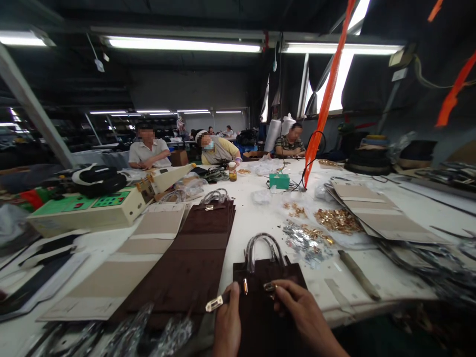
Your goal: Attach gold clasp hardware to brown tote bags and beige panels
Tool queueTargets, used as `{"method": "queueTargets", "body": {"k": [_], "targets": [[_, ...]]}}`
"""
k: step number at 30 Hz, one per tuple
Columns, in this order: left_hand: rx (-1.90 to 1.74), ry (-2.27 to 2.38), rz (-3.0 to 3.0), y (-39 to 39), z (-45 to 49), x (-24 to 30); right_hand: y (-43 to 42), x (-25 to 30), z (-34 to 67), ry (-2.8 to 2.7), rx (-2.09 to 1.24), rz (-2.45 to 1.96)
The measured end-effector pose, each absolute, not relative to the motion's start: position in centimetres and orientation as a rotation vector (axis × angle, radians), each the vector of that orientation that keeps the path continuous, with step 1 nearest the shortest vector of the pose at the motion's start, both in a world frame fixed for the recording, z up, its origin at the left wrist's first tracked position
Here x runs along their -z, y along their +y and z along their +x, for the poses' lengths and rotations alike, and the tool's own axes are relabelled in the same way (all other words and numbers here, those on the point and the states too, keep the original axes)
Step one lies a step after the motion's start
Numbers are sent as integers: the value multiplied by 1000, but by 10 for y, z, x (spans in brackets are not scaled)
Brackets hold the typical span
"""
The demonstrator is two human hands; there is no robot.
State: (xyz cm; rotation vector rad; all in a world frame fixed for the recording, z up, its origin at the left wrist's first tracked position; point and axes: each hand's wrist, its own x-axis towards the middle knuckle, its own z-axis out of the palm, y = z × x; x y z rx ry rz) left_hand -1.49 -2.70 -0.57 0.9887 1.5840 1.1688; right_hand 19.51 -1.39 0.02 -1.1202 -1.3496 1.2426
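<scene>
A dark brown bag piece with clear-wrapped handles stands before me at the table's near edge. My left hand is closed at its left side, thumb on top, gripping a dark strap with a gold clasp plate at its end. My right hand pinches a small gold metal fitting against the right part of the bag piece. Between my hands, a narrow gold fitting sits upright on the bag's front. The fingers under the bag piece are hidden.
Stacked brown panels and beige panels lie left, beside a cream-green machine. Silver plates and gold fittings lie in piles to the right, near a stick-like tool. Several people sit beyond; an orange strip hangs down.
</scene>
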Motion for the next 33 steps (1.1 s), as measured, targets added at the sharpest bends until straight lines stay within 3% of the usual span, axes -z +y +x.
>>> {"method": "queueTargets", "body": {"k": [4,12,16,23,33], "targets": [[-1227,1550,1225,-34,-4,1,-18,21,181,-1364,-1202,-1061],[-1451,1748,1891,-68,18,4,-18,10,190,-1275,-1230,-1094],[-1093,1464,2219,-50,29,-13,-15,10,193,-1193,-1248,-1081],[-492,1564,2370,-2,43,-24,-10,19,208,-1130,-1306,-1106],[-324,1509,2324,22,40,-25,5,33,215,-1308,-1391,-1100]]}}
